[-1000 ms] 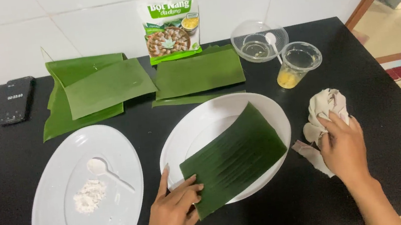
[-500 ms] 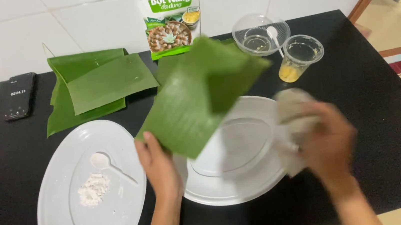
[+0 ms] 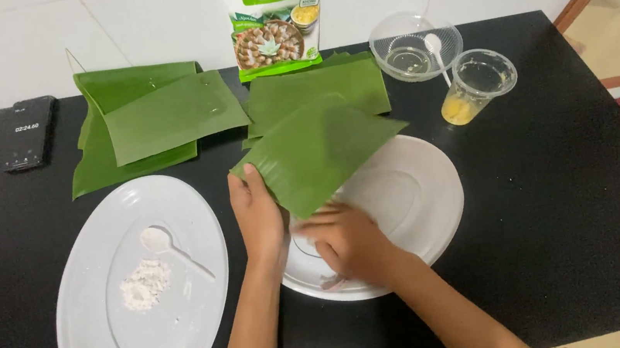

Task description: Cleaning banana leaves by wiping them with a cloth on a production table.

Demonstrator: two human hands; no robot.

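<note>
My left hand [image 3: 256, 213] grips the near corner of a cut banana leaf [image 3: 319, 150] and holds it tilted up above the right white oval plate [image 3: 425, 192]. On the bare near part of that plate my right hand [image 3: 349, 243] presses down, palm low. It covers a crumpled white cloth [image 3: 335, 281], of which only a small edge shows under the fingers. The two hands are close together, nearly touching at the wrist.
A second white oval plate [image 3: 87, 331] at left holds a little heap of white powder [image 3: 143, 282] and a plastic spoon [image 3: 166, 245]. Behind lie two stacks of banana leaves [image 3: 156, 118] [image 3: 342, 81], a flour bag [image 3: 273, 19], a clear bowl [image 3: 412, 49], a cup of yellow liquid [image 3: 471, 89] and a phone [image 3: 29, 132].
The leaf lay flat on the right plate; my left hand lifted it off. My right hand carried the cloth from the table onto the bare plate.
</note>
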